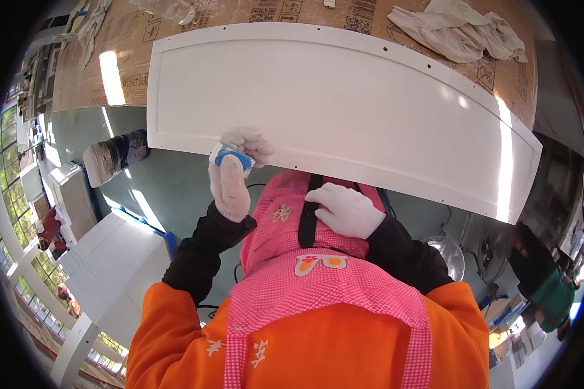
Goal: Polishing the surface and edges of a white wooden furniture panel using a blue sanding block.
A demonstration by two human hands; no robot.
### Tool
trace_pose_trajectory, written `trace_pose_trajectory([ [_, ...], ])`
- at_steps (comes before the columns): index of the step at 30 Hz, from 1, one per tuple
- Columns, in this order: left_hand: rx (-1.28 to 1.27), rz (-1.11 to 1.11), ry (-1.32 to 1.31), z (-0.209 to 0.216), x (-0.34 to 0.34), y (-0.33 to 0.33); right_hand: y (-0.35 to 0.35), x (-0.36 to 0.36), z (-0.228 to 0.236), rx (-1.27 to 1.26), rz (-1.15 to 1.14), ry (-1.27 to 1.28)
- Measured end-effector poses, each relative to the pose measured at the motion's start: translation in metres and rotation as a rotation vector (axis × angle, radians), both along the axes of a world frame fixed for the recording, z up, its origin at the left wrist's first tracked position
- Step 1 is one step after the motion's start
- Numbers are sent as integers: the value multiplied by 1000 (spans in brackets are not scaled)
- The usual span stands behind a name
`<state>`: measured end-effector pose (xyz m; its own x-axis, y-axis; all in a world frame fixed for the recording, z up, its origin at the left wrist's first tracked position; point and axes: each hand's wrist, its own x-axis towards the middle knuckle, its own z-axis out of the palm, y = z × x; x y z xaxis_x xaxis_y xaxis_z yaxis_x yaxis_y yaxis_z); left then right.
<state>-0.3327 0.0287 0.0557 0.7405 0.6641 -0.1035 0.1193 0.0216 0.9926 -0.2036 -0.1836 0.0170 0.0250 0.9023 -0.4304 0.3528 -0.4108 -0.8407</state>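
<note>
Both my hands wear white knitted gloves. My left hand [232, 172] is closed round a small blue-and-white piece [240, 159], possibly a packet or block; its kind is unclear. That hand is at the near edge of a long white panel [318, 91] with a raised frame and small dark holes along its rim. My right hand [347, 211] lies against my pink checked apron, its fingers curled at a black strap [308, 223]. What those fingers hold, if anything, is hidden.
The panel lies on printed brown cardboard [126, 81]. A crumpled cream cloth [457, 32] sits at the far right. To the left are a padded stool-like object [104, 162] and a white board [113, 259]. A round metal fan [446, 256] stands at right, near another person [551, 285].
</note>
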Motion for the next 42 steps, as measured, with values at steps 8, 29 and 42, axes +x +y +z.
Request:
trace_pose_trajectory([
  [8,41,-181,-85,-8,11,-39,41,23,52,-165,-515,1109],
  [29,331,8,493,35,-108,191,104,75,10,45,-936,1524],
  [42,1102,-170,500,-40,-106,483,319,-56,-1,117,-1124,1283],
])
